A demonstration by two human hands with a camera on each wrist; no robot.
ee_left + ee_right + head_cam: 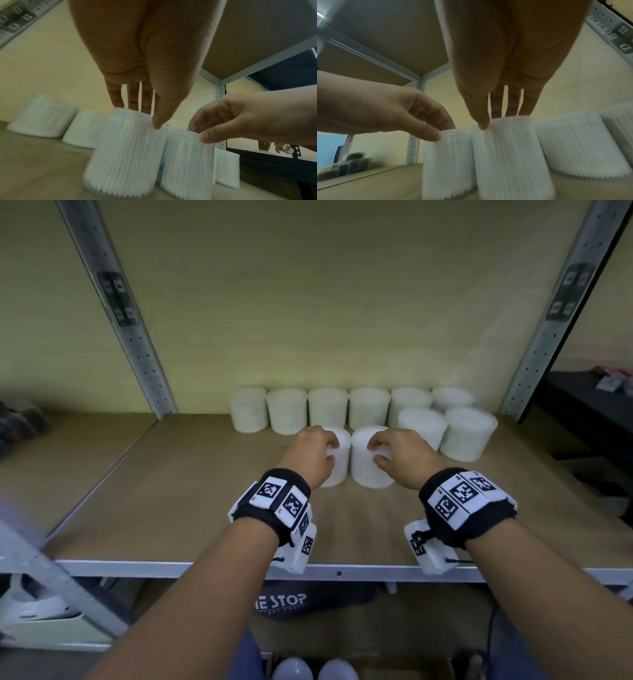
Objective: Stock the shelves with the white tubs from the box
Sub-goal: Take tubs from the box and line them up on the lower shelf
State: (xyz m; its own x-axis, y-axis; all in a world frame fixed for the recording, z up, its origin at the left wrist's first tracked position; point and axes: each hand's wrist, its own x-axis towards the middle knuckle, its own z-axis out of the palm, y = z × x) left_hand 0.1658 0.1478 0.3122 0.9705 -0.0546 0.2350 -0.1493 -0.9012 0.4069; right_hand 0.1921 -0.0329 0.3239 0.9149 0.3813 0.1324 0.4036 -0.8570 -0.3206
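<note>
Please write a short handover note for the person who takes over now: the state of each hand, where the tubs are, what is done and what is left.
Left hand: grips the top of the left front tub, which stands on the shelf.
Right hand: grips the top of the right front tub, close beside the first.
Done: back row of six tubs against the wall, plus two tubs in front of it on the right.
Left: release these two in line with the second row, then fetch more. The box is not clearly in view, so the remaining count is unknown.
</note>
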